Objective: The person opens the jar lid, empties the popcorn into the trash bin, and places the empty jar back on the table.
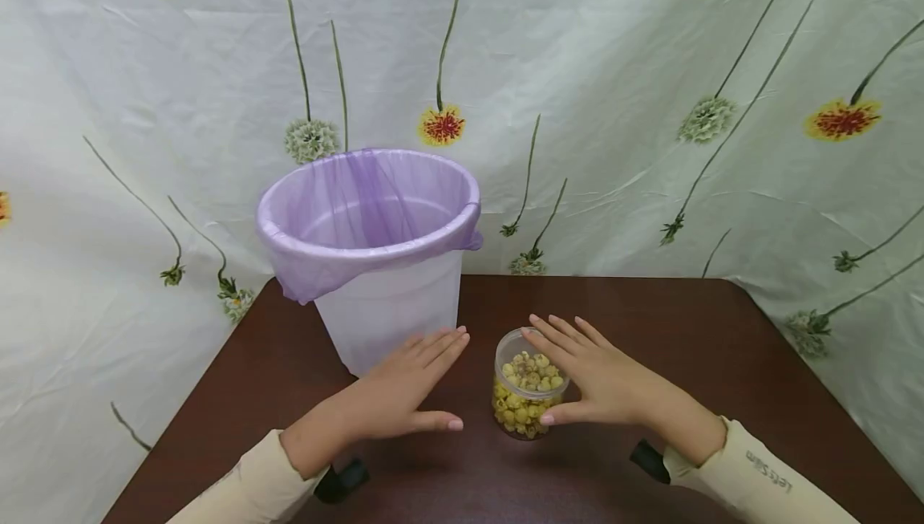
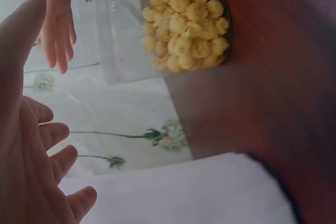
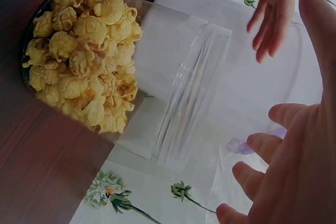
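A clear plastic jar (image 1: 530, 383), lidless and partly filled with yellow popcorn (image 2: 189, 27), stands upright on the table. My right hand (image 1: 599, 379) is just to its right, fingers straight and thumb spread. In the head view the fingers overlap the jar's rim; the right wrist view shows a gap between that hand and the jar (image 3: 178, 87). My left hand (image 1: 393, 396) hovers left of the jar, in front of the bin, with straight fingers and the thumb pointing toward the jar. Neither hand holds anything.
A white bin (image 1: 404, 307) with a purple liner bag (image 1: 368, 203) folded over its rim stands at the back left of the dark wooden table (image 1: 621, 307). Behind hangs a white cloth (image 1: 606, 91) printed with flowers. Dark wrist-worn devices (image 1: 342, 480) show under both cuffs.
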`<state>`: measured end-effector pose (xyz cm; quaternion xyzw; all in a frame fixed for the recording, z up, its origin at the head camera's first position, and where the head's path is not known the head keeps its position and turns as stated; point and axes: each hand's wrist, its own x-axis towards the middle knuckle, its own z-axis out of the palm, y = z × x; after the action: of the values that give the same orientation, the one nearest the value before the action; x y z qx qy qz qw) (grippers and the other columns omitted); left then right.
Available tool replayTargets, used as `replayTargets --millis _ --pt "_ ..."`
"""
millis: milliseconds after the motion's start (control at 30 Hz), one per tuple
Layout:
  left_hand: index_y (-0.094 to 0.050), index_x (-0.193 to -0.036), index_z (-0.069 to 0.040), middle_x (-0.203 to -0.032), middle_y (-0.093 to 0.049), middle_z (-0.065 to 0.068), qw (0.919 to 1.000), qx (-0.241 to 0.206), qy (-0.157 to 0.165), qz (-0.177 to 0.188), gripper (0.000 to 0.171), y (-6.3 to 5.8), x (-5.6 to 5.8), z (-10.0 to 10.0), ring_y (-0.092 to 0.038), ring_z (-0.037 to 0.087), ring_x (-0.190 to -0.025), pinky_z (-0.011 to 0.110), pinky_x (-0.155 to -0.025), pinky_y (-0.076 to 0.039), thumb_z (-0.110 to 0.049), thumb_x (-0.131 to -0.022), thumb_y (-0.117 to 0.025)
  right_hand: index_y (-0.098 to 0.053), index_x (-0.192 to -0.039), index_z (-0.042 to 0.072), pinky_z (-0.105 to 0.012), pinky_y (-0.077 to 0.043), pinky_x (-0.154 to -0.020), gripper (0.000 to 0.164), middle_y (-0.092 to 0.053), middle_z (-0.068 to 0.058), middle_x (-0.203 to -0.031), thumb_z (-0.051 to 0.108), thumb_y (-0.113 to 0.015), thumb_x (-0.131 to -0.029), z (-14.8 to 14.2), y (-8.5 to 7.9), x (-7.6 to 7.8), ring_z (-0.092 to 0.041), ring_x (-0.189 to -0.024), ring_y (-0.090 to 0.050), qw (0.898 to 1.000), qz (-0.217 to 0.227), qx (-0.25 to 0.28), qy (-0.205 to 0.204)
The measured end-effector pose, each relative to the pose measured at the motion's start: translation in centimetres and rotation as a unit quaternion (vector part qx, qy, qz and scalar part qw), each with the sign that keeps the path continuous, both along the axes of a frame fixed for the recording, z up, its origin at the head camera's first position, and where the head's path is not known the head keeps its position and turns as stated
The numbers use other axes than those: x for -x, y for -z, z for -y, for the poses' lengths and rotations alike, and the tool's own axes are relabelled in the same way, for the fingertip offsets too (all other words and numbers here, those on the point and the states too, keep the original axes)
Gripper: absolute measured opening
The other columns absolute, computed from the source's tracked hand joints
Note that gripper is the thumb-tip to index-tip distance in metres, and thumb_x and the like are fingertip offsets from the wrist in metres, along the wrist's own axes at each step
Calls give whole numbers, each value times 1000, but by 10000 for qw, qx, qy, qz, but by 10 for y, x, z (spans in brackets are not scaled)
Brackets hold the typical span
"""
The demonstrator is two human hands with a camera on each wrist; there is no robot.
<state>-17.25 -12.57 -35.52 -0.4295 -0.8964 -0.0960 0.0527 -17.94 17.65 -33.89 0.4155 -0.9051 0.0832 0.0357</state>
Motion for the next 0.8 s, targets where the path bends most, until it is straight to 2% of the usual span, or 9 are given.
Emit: replayTargets --millis 100,167,300,433,533,700,800 --pt "-10 -144 -7 -148 -13 7 9996 -224 -76 177 94 11 2 -3 -16 23 -133 41 -105 -17 -63 -79 -49 -4 -146 22 -46 -4 -105 98 -4 0 -150 65 -55 -73 3 2 1 -20 -134 -4 9998 74 -81 163" --pt "-9 -144 -6 -148 -14 9 9982 -419 -121 402 97 19 3 -7 -16 23 -133 39 -104 -18 -63 -78 -50 -4 -146 20 -48 -7 -105 101 -4 -1 -149 70 -51 -72 5 4 2 -21 -134 -4 9991 135 -203 358" --pt "-7 -144 -5 -148 -12 11 9895 -801 -383 1138 102 33 5 -17 -14 22 -133 39 -104 -21 -64 -75 -53 -7 -146 15 -49 -13 -103 107 -7 -6 -149 79 -42 -68 9 8 6 -25 -134 -9 9959 250 -442 749" --pt "-5 -144 -5 -148 -10 13 9677 -1323 -743 2016 105 51 6 -31 -13 24 -133 42 -103 -21 -59 -73 -60 -11 -145 12 -50 -17 -102 108 -11 -9 -148 77 -48 -67 11 13 10 -28 -133 -14 9938 421 -426 935" --pt "-4 -144 -6 -147 -9 13 9444 -1845 -1038 2517 106 65 6 -43 -12 26 -133 46 -102 -22 -53 -72 -66 -11 -145 12 -51 -20 -101 107 -11 -10 -148 72 -54 -68 12 16 12 -28 -132 -16 9934 512 -339 973" --pt "-5 -144 -7 -146 -10 15 9104 -2677 -1359 2847 107 84 3 -60 -13 30 -131 51 -99 -24 -45 -70 -73 -12 -145 10 -51 -25 -98 107 -14 -12 -147 71 -55 -68 15 21 13 -28 -131 -20 9938 468 -199 985" --pt "-5 -144 -6 -146 -10 16 9001 -3029 -1384 2810 108 91 1 -69 -13 33 -131 53 -98 -24 -42 -69 -74 -15 -144 8 -52 -27 -97 107 -18 -13 -146 71 -54 -68 17 24 14 -29 -130 -22 9941 359 -140 1016"
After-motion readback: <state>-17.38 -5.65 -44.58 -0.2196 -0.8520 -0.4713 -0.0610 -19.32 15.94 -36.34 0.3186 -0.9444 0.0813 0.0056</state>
